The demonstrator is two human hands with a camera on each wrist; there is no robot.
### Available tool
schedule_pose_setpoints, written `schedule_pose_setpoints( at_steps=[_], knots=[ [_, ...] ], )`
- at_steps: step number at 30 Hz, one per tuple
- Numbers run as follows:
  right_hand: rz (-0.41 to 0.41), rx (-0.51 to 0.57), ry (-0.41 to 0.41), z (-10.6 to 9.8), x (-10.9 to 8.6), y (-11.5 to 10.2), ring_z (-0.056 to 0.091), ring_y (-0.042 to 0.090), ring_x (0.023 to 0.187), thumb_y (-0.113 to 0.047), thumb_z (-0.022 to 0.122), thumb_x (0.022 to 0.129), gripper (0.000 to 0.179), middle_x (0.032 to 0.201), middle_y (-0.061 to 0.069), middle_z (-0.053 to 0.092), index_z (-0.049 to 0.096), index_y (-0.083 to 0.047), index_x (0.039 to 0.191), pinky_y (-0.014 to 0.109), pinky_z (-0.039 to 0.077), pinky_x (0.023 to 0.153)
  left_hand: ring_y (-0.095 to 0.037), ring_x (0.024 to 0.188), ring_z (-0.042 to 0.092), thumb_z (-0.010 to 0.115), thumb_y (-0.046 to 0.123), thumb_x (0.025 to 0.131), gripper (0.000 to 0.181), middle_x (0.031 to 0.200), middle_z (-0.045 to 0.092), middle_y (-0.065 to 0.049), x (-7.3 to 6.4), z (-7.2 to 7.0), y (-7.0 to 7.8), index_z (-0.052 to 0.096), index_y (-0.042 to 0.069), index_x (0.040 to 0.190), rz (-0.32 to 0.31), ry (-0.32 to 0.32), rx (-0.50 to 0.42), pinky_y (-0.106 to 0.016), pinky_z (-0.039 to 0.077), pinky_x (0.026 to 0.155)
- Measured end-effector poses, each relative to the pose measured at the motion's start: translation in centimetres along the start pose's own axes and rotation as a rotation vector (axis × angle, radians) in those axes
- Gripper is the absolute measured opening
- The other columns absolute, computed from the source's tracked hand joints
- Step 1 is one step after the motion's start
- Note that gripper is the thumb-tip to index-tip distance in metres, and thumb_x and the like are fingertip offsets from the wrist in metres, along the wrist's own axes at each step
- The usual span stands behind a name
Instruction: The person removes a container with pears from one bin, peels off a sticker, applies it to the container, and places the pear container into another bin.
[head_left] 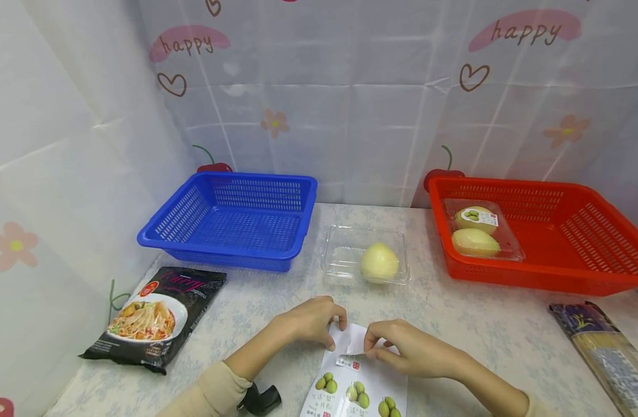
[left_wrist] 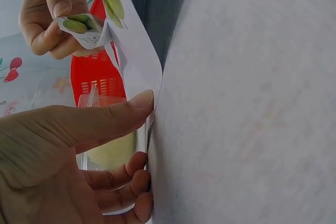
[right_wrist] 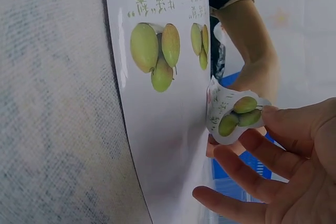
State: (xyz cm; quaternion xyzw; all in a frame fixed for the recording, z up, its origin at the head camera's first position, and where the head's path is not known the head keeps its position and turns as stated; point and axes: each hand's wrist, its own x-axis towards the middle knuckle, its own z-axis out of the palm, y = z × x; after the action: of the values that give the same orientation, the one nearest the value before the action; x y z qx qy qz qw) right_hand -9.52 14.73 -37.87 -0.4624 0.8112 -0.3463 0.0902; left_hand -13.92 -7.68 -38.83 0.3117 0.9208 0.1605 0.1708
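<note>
A white sheet of pear-print stickers (head_left: 324,399) lies on the table in front of me. My left hand (head_left: 314,321) pinches its far edge, thumb on one face and fingertips at the other. Between thumb and forefinger my right hand (head_left: 409,347) pinches a sticker (right_wrist: 236,114), which curls up, partly lifted from the sheet. In the right wrist view its green pears and lettering show, and the other right fingers are spread. Beyond both hands is a clear plastic tray (head_left: 342,255) holding one pale yellow-green fruit (head_left: 379,262) on its right side.
A blue basket (head_left: 227,255) stands at the back left, a red basket (head_left: 538,278) at the back right. Inside the red one sits a clear pack with two fruits (head_left: 475,242), one bearing a sticker. A black noodle packet (head_left: 157,318) lies left, a long noodle packet (head_left: 605,353) right.
</note>
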Motion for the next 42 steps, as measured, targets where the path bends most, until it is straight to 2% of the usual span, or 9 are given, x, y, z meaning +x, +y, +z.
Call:
schedule_pose_setpoints(
  at_steps=[11,16,22,30,33,38,42],
  knots=[
    [0.015,-0.046,-0.021,-0.5,-0.2,-0.7,0.054,-0.003,0.084,-0.004,0.062,0.087,0.014,0.087,-0.014,0.059,0.059,-0.017,0.089,0.029,0.052,0.074,-0.006,0.073,0.045,0.086,0.017,0.065,0.029,0.081,0.051,0.006,0.1,0.1,-0.1,0.064,0.02,0.084,0.005,0.006,-0.003,-0.019,0.04,0.065],
    [0.016,-0.053,-0.031,-0.7,-0.3,-1.0,0.053,-0.004,0.084,-0.006,0.062,0.088,0.012,0.086,-0.015,0.059,0.059,-0.017,0.089,0.027,0.051,0.074,-0.006,0.073,0.045,0.085,0.017,0.065,0.028,0.081,0.051,0.006,0.0,0.1,-0.1,0.064,0.02,0.083,0.003,0.005,-0.008,-0.019,0.04,0.065],
    [-0.023,-0.085,-0.013,-1.0,-0.4,-1.5,0.052,-0.004,0.081,-0.005,0.062,0.088,0.013,0.086,-0.016,0.057,0.059,-0.017,0.09,0.023,0.05,0.07,-0.006,0.072,0.045,0.085,0.016,0.064,0.028,0.079,0.05,0.006,0.1,0.3,-0.1,0.064,0.02,0.082,0.013,0.01,-0.006,-0.018,0.04,0.064],
    [-0.017,-0.119,-0.016,-1.7,-0.5,-2.3,0.052,-0.003,0.081,-0.005,0.063,0.088,0.013,0.087,-0.016,0.057,0.059,-0.017,0.091,0.024,0.05,0.07,-0.005,0.071,0.045,0.086,0.016,0.063,0.028,0.078,0.051,0.006,0.1,0.4,-0.1,0.064,0.02,0.082,0.025,0.015,-0.002,-0.018,0.039,0.062],
    [-0.029,-0.111,0.015,-2.1,-0.6,-2.6,0.053,-0.003,0.08,-0.006,0.062,0.089,0.013,0.086,-0.016,0.058,0.058,-0.019,0.091,0.024,0.05,0.069,-0.005,0.07,0.045,0.086,0.016,0.064,0.028,0.078,0.051,0.005,0.1,0.4,-0.1,0.064,0.02,0.082,0.026,0.014,-0.006,-0.018,0.04,0.062],
    [-0.043,-0.103,0.098,-3.7,-0.4,-2.4,0.058,0.0,0.081,-0.007,0.061,0.09,0.015,0.084,-0.018,0.06,0.057,-0.02,0.091,0.029,0.053,0.075,-0.006,0.07,0.045,0.085,0.017,0.065,0.028,0.078,0.049,0.006,0.0,0.3,0.0,0.064,0.021,0.083,0.013,0.002,0.013,-0.019,0.04,0.061],
    [-0.004,-0.07,0.15,-5.5,0.2,-1.4,0.06,0.003,0.081,-0.004,0.064,0.088,0.013,0.082,-0.013,0.061,0.057,-0.016,0.09,0.031,0.055,0.076,-0.005,0.071,0.044,0.084,0.022,0.067,0.028,0.078,0.047,0.008,-0.1,-0.1,0.2,0.065,0.022,0.088,0.018,-0.021,0.061,-0.019,0.04,0.062]
  ],
)
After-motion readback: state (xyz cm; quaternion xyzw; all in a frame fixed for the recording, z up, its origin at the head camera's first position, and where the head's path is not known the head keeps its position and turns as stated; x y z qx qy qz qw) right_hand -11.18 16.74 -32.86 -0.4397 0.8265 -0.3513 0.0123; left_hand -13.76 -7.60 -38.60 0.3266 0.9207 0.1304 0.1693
